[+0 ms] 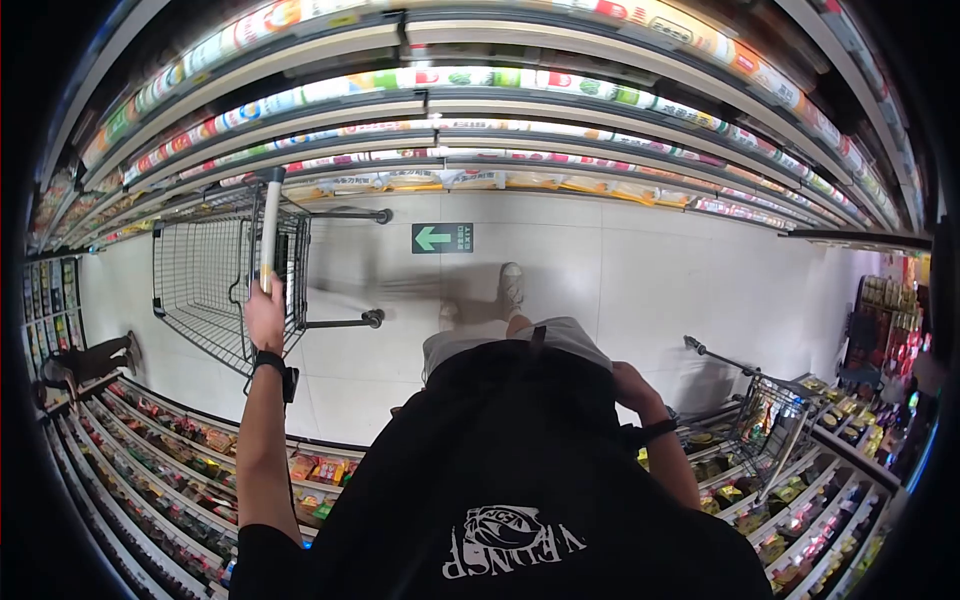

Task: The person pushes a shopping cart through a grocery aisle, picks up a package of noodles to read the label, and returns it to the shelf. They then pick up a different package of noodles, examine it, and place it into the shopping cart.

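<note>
My left hand (265, 316) is wrapped round the near end of the white handle bar (270, 225) of a shopping cart. The cart's dark wire basket (200, 275) lies to the left of the handle, and its wheeled legs reach right across the floor. A dark band circles my left wrist. My right hand (634, 388) hangs beside my hip against the light shorts (588, 345). Its fingers are mostly hidden, so I cannot make out whether it holds anything.
Long shelves of colourful packages (480, 78) line the far side. Lower shelves of packets (150, 440) run behind me. Another cart (770, 420) stands at the right. A person (90, 362) is at the far left. A green exit sign (442, 238) marks the pale floor (640, 270).
</note>
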